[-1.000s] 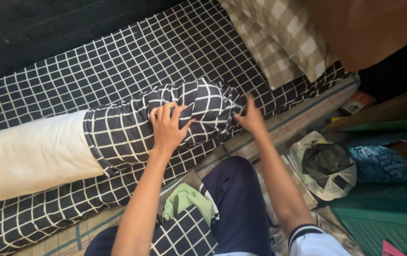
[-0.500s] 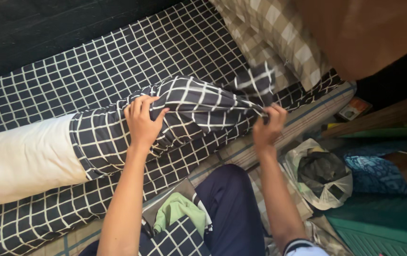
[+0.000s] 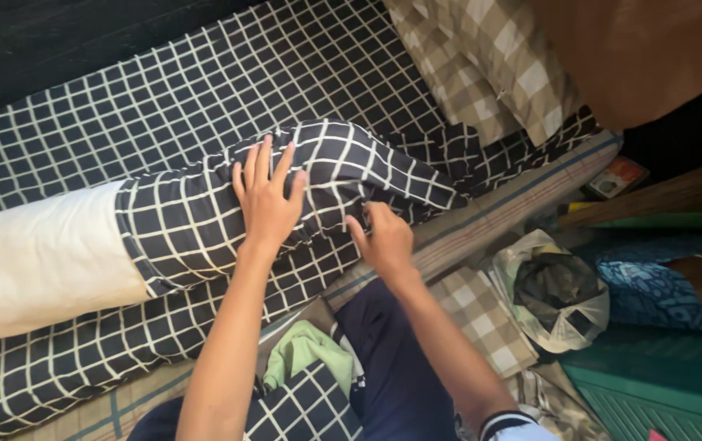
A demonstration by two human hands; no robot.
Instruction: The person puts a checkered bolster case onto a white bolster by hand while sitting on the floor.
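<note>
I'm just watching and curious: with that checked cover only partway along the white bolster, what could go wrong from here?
1. The cover is bunched under the left hand; it might snag on the white bolster instead of sliding.
2. The right hand grips the loose end at the mattress edge, so fabric could catch or slip off there.

The white bolster (image 3: 40,253) runs off the left edge, and its other end is hidden inside the checked cover (image 3: 204,212). Right of the bolster, the beige checked pillow (image 3: 481,65) is cut by the top edge. The right hand's (image 3: 385,238) fingertips are buried in the cover's folds.
</note>
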